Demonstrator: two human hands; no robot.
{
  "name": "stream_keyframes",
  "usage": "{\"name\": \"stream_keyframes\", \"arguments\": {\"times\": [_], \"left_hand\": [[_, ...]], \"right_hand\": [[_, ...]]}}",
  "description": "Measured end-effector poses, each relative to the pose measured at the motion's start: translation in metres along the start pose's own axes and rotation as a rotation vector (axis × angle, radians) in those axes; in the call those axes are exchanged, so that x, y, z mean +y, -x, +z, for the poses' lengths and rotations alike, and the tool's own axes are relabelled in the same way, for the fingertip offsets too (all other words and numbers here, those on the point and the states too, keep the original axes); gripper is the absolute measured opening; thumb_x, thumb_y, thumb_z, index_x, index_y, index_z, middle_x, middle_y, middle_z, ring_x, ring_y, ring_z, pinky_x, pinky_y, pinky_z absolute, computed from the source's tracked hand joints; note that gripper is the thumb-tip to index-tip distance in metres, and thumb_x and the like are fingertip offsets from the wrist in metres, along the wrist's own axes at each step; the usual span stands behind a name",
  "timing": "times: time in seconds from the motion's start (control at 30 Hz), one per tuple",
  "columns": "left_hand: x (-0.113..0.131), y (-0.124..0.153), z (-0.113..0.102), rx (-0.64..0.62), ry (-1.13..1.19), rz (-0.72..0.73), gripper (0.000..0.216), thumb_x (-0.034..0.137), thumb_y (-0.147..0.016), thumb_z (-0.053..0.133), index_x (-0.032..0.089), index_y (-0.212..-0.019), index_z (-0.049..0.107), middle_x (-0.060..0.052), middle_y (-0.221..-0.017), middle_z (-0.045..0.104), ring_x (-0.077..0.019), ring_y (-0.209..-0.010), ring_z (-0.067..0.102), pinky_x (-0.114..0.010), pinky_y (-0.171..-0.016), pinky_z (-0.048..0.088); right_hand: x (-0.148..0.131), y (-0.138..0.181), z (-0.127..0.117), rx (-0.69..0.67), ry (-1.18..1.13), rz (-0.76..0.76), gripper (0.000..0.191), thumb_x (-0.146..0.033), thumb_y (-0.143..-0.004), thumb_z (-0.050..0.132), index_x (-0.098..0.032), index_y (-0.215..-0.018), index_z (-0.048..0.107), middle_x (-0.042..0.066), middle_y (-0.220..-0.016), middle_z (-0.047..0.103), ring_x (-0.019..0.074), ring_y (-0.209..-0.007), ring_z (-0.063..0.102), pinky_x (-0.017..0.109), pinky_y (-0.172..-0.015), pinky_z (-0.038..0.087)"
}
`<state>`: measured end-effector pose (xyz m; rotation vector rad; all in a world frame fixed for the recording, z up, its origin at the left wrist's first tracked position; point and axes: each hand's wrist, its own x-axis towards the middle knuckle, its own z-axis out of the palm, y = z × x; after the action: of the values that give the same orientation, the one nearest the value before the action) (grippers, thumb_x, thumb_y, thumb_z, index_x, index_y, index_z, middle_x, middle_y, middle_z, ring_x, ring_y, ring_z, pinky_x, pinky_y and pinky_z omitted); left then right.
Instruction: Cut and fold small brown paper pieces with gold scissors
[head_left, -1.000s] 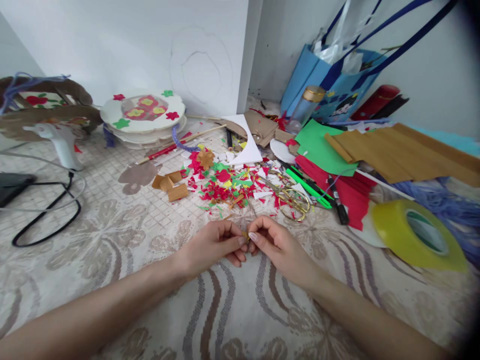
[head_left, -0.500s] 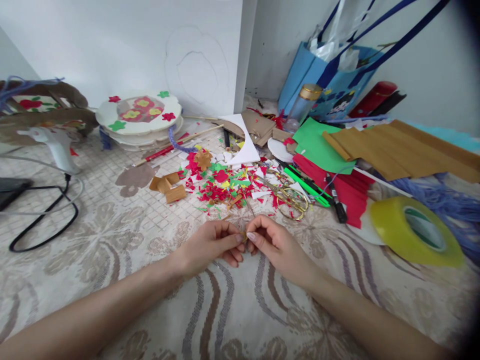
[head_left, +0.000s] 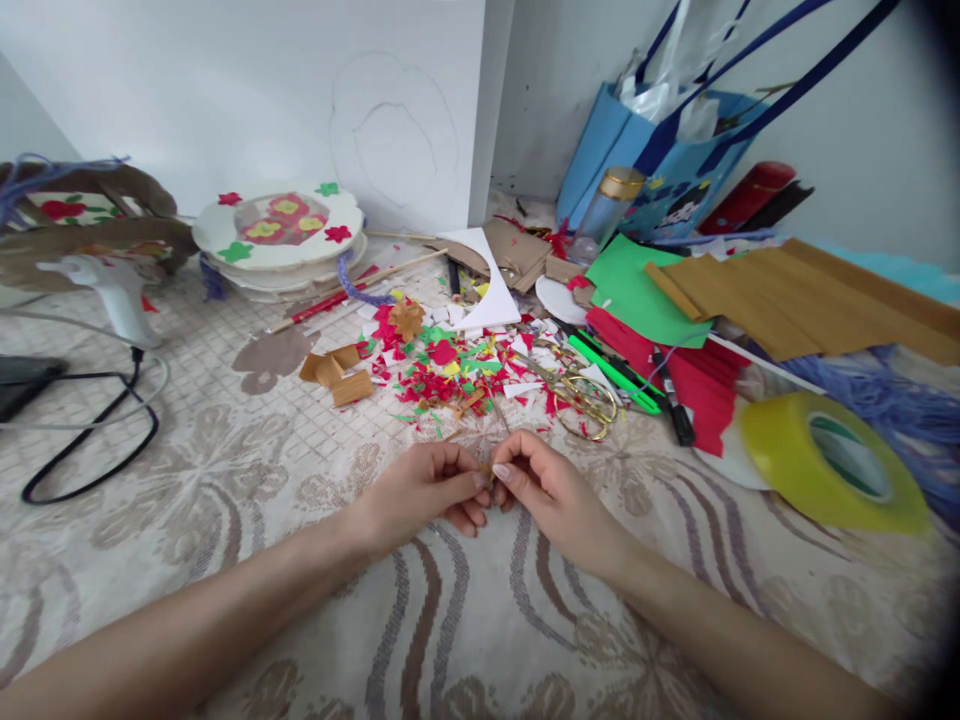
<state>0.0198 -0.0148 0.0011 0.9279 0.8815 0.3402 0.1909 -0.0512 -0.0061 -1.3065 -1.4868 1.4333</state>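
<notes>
My left hand (head_left: 429, 490) and my right hand (head_left: 553, 492) meet over the patterned tablecloth (head_left: 480, 640). Both are closed in a pinch, fingertips almost touching. Between them is a small piece of golden-brown paper (head_left: 490, 472), mostly covered by the fingers. A thin stalk-like strip (head_left: 498, 412) sticks up behind the right fingers; whether it joins the piece I cannot tell. Just beyond the hands lies a heap of red, green, yellow and white paper scraps (head_left: 435, 385). Gold-handled scissors (head_left: 589, 405) rest at its right side, and folded brown paper pieces (head_left: 337, 375) at its left.
At right are a roll of clear yellowish tape (head_left: 780, 445), a black marker (head_left: 679, 415), green paper (head_left: 637, 290) and brown crepe paper (head_left: 817, 300). A decorated white paper disc (head_left: 210, 230), a white glue gun (head_left: 124, 295) and its cord occupy the left. A blue bag (head_left: 622, 130) stands behind.
Hardly anything differs. The fingertips have shifted very slightly around the small brown paper piece, and both hands stay in the same place.
</notes>
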Motion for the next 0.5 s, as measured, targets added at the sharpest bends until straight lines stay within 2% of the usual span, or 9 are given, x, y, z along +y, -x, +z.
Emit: {"name": "stream_keyframes", "arguments": {"times": [0.5], "left_hand": [[-0.0029,-0.0006,0.0000,0.006,-0.038,0.026,0.021,0.032,-0.075,0.064,0.012,-0.073,0.057,0.000,-0.069,0.062,-0.0097,-0.058,0.060,-0.023,-0.056,0.051]], "right_hand": [[0.0004,-0.0005,0.0015,0.009,0.044,0.006,0.015,-0.030,-0.092,0.043,-0.020,-0.081,0.044,-0.001,-0.068,0.053,0.0126,-0.062,0.052,0.027,-0.061,0.044]]}}
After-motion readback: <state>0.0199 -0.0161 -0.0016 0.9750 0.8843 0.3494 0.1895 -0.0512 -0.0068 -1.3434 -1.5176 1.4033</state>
